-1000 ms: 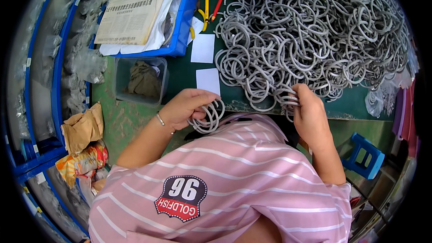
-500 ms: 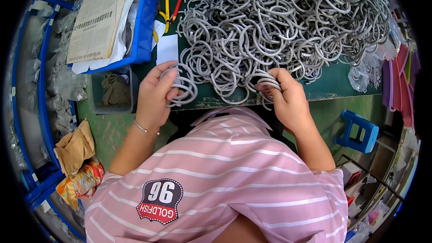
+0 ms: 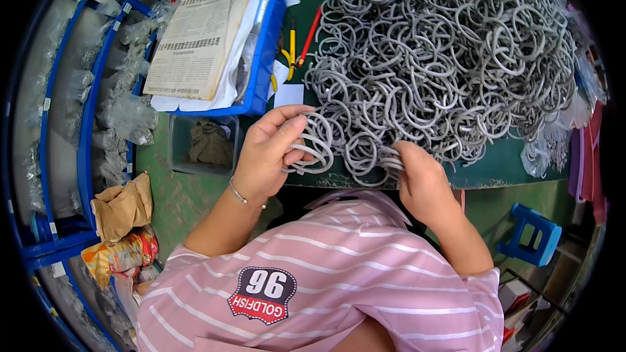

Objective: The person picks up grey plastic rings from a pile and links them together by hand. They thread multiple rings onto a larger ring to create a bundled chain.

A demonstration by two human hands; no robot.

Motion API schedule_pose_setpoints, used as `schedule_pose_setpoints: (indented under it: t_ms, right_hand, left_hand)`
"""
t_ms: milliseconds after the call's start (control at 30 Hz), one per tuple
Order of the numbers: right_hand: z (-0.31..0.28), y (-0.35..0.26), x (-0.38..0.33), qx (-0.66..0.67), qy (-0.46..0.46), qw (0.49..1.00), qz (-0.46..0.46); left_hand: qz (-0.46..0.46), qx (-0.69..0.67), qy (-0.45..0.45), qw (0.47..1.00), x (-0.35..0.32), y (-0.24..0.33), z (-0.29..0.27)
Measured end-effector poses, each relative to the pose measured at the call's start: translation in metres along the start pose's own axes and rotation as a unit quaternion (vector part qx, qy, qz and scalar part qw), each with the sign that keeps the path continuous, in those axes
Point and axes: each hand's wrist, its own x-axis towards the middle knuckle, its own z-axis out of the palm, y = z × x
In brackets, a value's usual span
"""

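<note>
A big heap of grey ridged rings (image 3: 443,58), many of them open curved bands, covers much of the green table. At the table's front edge my left hand (image 3: 264,153) is closed around several grey rings (image 3: 316,143), which fan out from between thumb and fingers. To its right, my right hand (image 3: 424,179) pinches a small stack of grey rings (image 3: 390,161) at the near edge of the heap; its fingers are partly hidden behind the back of the hand.
A blue bin (image 3: 264,52) with printed newspaper (image 3: 195,39) stands left. Below it is a clear tub (image 3: 176,150) holding a dark cloth. Yellow-handled pliers (image 3: 291,52), a red pencil (image 3: 312,32) and white paper (image 3: 288,96) lie beside the heap. A blue stool (image 3: 535,234) is on the floor right.
The whole view has swung, so the table, bin and heap appear farther right and lower. Both hands still hold their rings; the right hand has turned, showing more of its back.
</note>
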Motion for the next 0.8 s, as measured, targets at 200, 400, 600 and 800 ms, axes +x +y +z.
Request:
schedule_pose_setpoints:
  t_ms: [200, 400, 600, 800]
  right_hand:
    - [-0.021, 0.015, 0.012, 0.137, -0.052, 0.982, 0.121]
    - [-0.014, 0.009, -0.001, 0.083, 0.084, 0.993, -0.003]
    - [-0.027, -0.008, -0.004, 0.515, 0.087, 0.843, 0.13]
    - [0.019, -0.032, 0.026, 0.564, 0.086, 0.818, 0.071]
  left_hand:
    - [-0.07, 0.084, -0.06, 0.992, -0.002, -0.008, 0.002]
    - [-0.097, 0.095, -0.089, 0.987, 0.002, -0.013, 0.007]
    - [-0.072, 0.032, -0.064, 0.995, 0.003, -0.012, 0.023]
    - [0.006, -0.029, -0.056, 0.998, 0.017, -0.019, 0.068]
